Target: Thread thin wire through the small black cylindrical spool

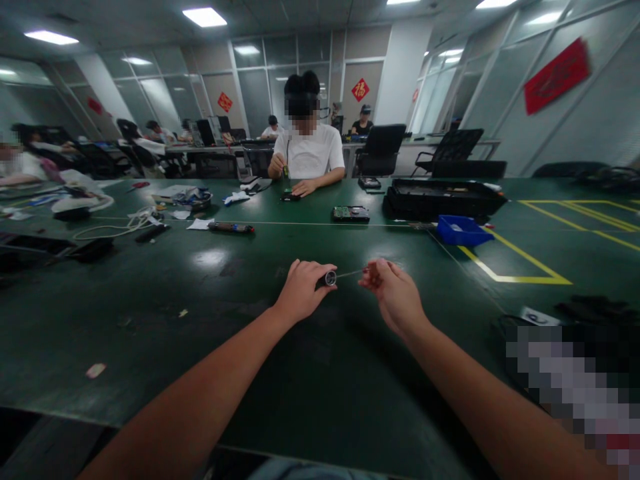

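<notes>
Between the thumb and fingers of my left hand (303, 288) is a small round part (331, 278) with a shiny ring-shaped face and a dark side. My right hand (393, 290) pinches a thin metal tool (349, 274). The tool's far end reaches to the edge of the round part; whether it touches cannot be made out. Both hands are raised over the green tabletop (320, 373), a short gap apart. My right fingers hide the tool's near end, so its exact kind does not show.
A hard drive (351, 213) lies ahead, with a blue bin (463, 231) and a black tray (443, 198) to its right. A dark screwdriver-like tool (231, 228) lies left. Across the table a co-worker (310, 150) handles a small device (290, 195). Cables (120, 230) clutter the left.
</notes>
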Demonstrator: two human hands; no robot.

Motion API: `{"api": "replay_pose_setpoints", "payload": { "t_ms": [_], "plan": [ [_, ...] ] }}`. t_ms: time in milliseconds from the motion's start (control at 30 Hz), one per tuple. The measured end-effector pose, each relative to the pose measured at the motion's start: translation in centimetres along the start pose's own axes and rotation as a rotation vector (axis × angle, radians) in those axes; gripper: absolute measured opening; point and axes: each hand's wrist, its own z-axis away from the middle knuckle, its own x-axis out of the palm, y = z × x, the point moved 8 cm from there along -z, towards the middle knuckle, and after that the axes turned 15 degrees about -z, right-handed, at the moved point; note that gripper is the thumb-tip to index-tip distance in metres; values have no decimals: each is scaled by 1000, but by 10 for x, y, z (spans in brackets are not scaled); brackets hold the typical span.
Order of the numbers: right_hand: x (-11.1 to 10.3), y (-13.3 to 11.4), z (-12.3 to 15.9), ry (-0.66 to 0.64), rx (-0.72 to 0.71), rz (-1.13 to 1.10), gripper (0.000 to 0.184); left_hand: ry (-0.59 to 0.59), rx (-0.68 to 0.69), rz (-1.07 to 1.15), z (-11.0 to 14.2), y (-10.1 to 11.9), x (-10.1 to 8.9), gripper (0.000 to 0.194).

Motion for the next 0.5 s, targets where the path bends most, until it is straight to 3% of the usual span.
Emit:
{"api": "replay_pose_setpoints", "payload": {
  "t_ms": [167,500],
  "plan": [
    [-11,-1,-5,85,-55,69,23,-44,-36,-24,0,-7,8,38],
    [12,-16,12,-70,-240,382,31,-21,-33,3,0,-4,6,40]
  ]
}}
